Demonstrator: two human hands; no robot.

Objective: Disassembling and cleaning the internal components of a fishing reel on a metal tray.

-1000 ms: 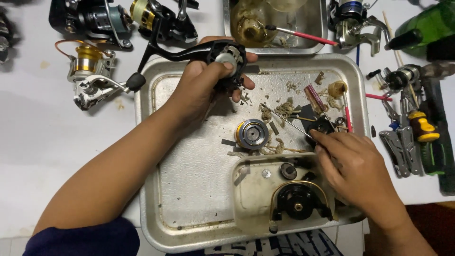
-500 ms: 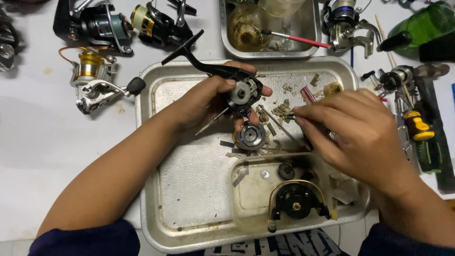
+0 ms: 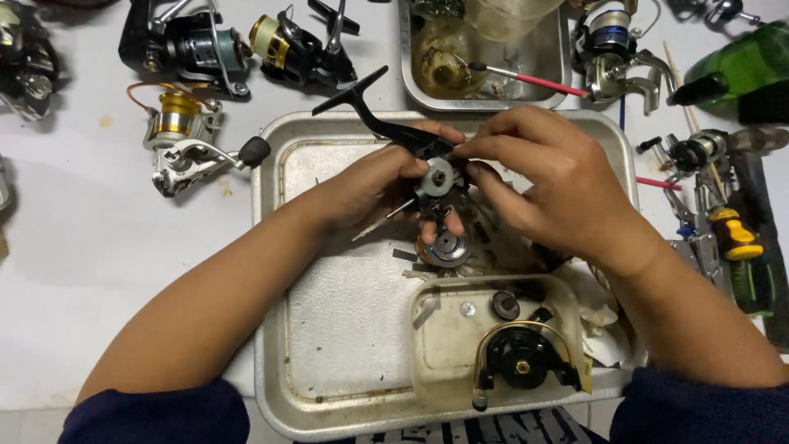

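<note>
Holding a stripped fishing reel body (image 3: 431,177) over a metal tray (image 3: 329,329).

Left hand (image 3: 370,185) keeps its grip pinched round the reel body, whose black handle arm (image 3: 362,107) points up-left. Right hand (image 3: 542,177) has fingertips pressed together on the body's top edge. A spool (image 3: 444,245) lies just beneath, in the tray on the white table (image 3: 99,247).

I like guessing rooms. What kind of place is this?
Probably a fishing reel repair bench. Both hands work on an opened reel body over a metal tray of small parts, with whole spinning reels and pliers lying around.
</note>
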